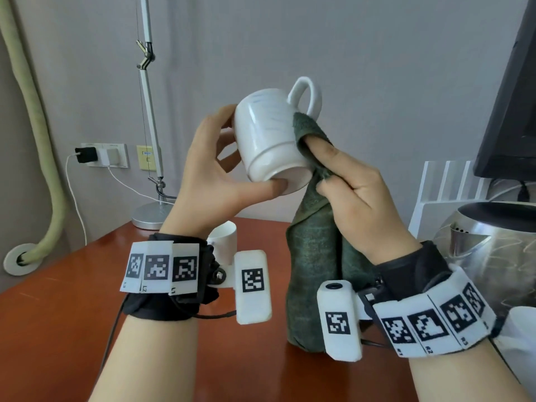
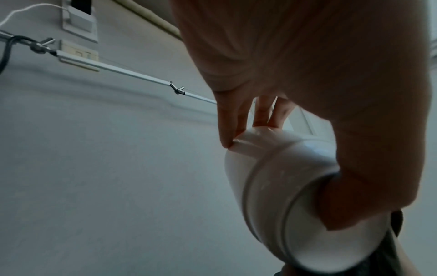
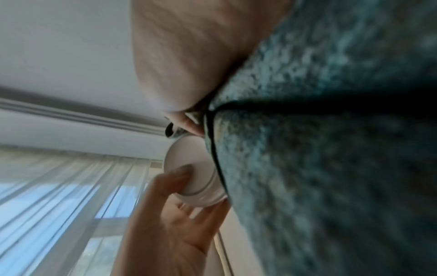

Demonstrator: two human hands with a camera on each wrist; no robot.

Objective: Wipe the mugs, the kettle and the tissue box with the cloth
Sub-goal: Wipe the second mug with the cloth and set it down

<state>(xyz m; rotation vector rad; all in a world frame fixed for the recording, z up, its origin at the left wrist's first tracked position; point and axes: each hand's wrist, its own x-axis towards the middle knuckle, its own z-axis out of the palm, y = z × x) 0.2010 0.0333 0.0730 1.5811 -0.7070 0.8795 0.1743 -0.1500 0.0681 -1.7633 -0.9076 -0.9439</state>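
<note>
A white mug (image 1: 268, 132) is held in the air, tilted with its base toward me and its handle up at the right. My left hand (image 1: 214, 166) grips it, thumb on the base and fingers at the rim end; in the left wrist view the mug (image 2: 279, 186) fills the lower right under the hand (image 2: 307, 93). My right hand (image 1: 348, 181) pinches a dark green cloth (image 1: 316, 250) and presses its top fold against the mug's right side. The cloth (image 3: 331, 149) fills the right wrist view beside the mug's base (image 3: 194, 171). A steel kettle (image 1: 493, 245) stands at the right.
A second white mug (image 1: 223, 236) stands on the red-brown table (image 1: 72, 314) behind my left wrist. A desk lamp base (image 1: 150, 216) sits at the back, a dark monitor (image 1: 510, 105) and a white rack (image 1: 446, 192) at the right. Wall sockets (image 1: 104, 155) hold chargers.
</note>
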